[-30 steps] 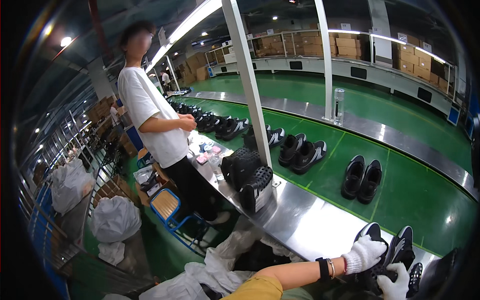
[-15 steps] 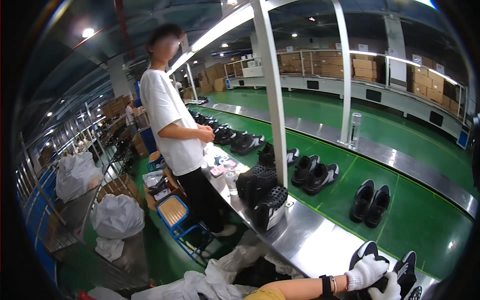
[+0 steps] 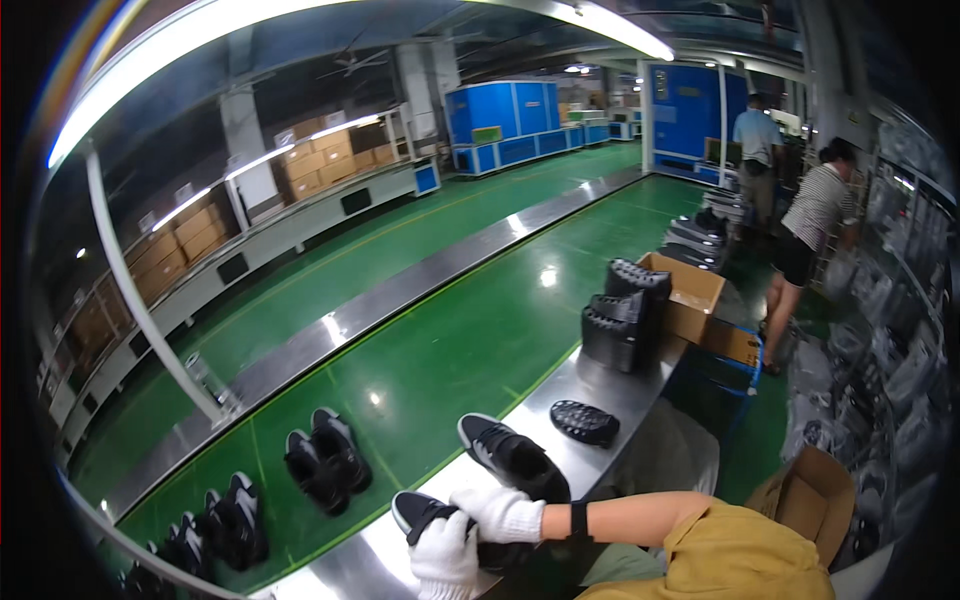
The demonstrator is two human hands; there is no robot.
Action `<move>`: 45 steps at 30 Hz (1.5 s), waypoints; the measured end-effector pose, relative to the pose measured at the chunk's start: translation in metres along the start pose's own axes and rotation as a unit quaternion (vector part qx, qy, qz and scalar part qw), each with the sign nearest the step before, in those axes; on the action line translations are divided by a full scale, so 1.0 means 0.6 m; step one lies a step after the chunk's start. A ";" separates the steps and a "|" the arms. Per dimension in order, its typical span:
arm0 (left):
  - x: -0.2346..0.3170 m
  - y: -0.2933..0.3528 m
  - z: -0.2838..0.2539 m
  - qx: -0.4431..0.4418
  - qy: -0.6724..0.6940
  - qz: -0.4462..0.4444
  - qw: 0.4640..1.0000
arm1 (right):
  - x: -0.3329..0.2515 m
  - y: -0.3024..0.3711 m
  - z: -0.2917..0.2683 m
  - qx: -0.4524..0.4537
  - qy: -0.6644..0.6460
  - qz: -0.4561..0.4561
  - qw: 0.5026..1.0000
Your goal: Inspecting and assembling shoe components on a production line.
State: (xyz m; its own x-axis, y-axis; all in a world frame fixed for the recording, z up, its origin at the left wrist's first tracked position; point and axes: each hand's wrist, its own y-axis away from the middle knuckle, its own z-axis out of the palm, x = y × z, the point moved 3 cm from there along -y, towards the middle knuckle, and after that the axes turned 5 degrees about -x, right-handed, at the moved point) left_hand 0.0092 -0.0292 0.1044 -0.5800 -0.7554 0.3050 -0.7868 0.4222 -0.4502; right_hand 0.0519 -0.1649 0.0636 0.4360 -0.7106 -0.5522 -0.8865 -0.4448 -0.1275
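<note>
White-gloved left hand (image 3: 445, 560) grips a black sneaker (image 3: 424, 511) over the steel ledge (image 3: 548, 397), toe pointing away leftward; right hand (image 3: 497, 513), grip unclear, sits nearer the roughly parallel second sneaker (image 3: 515, 455)

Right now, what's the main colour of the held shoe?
The shoe is mostly black, clearest in the head view.

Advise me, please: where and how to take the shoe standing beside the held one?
I would take this shoe by its heel collar, from above and behind: it seems to stand sole down, opening upward, pale toe pointing away.
</note>
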 end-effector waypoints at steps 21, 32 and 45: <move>0.004 0.135 -0.003 0.207 -0.035 -0.112 0.971 | -0.005 0.044 -0.052 0.008 -0.393 0.124 0.911; -0.015 0.152 0.035 0.172 -0.026 -0.111 0.978 | -0.018 0.027 -0.058 -0.087 -0.404 0.177 0.893; 0.019 0.132 0.070 0.135 0.049 -0.129 0.981 | 0.005 0.027 -0.064 -0.003 -0.371 0.105 0.923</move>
State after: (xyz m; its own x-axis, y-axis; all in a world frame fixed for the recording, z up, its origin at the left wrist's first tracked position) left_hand -0.0506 -0.0255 0.0370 -0.3966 -0.7628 0.5107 -0.8329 0.0650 -0.5497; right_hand 0.0448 -0.1949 0.0914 0.0262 -0.2148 -0.9763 -0.9374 -0.3446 0.0507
